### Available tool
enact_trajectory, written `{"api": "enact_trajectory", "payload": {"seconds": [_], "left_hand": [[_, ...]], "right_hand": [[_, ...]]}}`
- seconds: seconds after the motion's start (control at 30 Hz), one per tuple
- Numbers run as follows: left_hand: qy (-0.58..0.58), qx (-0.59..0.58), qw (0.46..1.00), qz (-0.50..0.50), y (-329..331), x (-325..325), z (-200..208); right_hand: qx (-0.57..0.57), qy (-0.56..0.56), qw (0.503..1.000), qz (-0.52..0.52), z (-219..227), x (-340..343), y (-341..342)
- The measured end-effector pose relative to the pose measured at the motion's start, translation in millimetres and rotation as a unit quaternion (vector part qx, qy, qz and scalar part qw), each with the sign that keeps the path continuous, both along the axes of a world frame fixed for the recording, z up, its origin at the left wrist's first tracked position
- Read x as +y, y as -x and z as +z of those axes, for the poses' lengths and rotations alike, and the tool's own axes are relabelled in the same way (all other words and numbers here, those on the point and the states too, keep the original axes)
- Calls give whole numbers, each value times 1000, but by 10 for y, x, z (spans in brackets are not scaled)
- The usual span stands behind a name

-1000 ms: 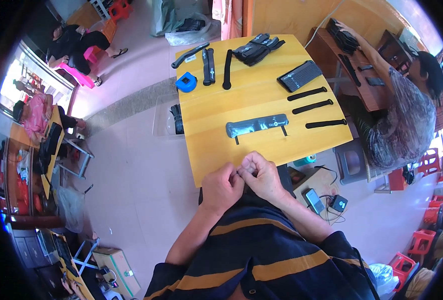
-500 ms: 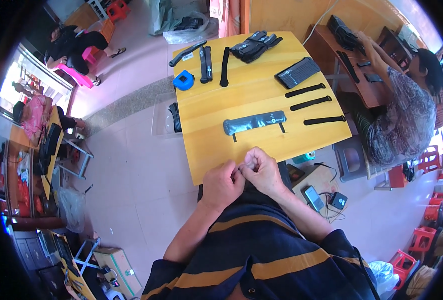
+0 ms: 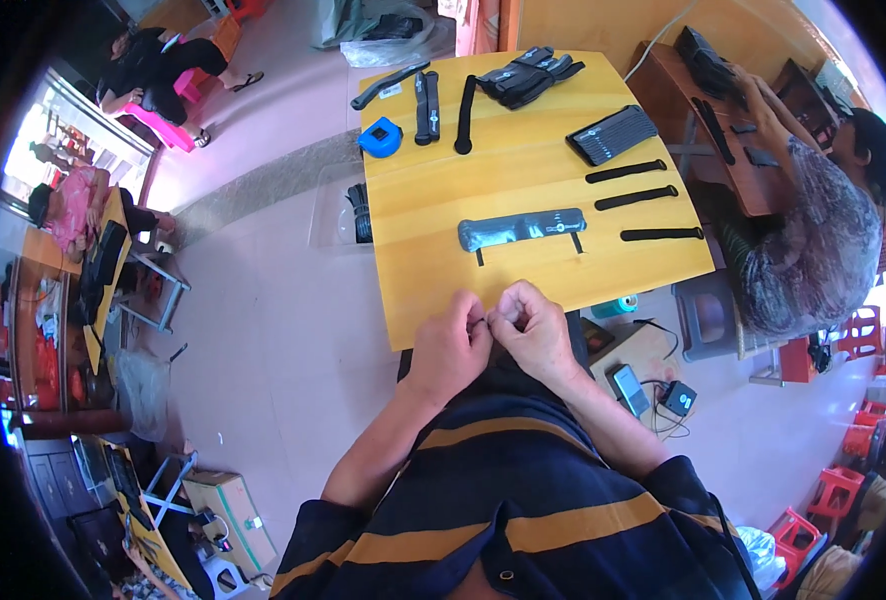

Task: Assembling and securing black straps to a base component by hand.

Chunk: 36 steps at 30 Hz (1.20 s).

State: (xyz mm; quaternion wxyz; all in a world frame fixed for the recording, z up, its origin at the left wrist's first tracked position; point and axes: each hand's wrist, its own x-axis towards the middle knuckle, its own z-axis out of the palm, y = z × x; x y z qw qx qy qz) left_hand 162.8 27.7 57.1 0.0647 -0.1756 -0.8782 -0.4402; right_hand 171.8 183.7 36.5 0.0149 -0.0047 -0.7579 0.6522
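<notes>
At the near edge of the yellow table [image 3: 423,285], my left hand [image 3: 450,345] and my right hand [image 3: 534,332] meet with fingertips pinched together. Whatever lies between them is too small to make out; a tiny dark bit shows at the fingertips. Just beyond my hands, a shiny packet of dark straps [image 3: 523,230] lies crosswise, with short black strips under its two ends. To its right are a black strap [image 3: 625,172], another black strap [image 3: 637,198] and a third black strap [image 3: 662,235], laid flat. Behind these sits a black bundle of straps [image 3: 611,135].
A blue tape measure [image 3: 380,138], several dark straps [image 3: 427,107] and a heap of bundled straps [image 3: 528,77] occupy the table's far side. A co-worker [image 3: 813,230] handles black goods at a brown table on the right. Low on the right, a handheld device [image 3: 628,389] rests on a box.
The table and surroundings have shifted slightly up and to the right in view. My hands stay pinched together, with the fingers slightly rearranged.
</notes>
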Motion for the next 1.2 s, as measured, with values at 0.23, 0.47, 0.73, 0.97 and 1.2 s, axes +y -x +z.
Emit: {"api": "enact_trajectory", "payload": {"seconds": [0.23, 0.47, 0.73, 0.97, 1.2], "left_hand": [[-150, -83, 985, -17, 61, -75, -66], [-252, -143, 957, -23, 72, -105, -26], [-236, -131, 963, -8, 81, -144, 38], [-269, -146, 952, 11, 81, -116, -58], [-359, -209, 909, -14, 124, -162, -117]], "right_hand": [[-3, 107, 994, 3, 49, -51, -19], [0, 238, 970, 41, 106, -104, 18], [26, 191, 980, 59, 85, -75, 63], [-3, 112, 992, 63, 139, -57, 30], [87, -56, 994, 46, 221, -32, 46]]}}
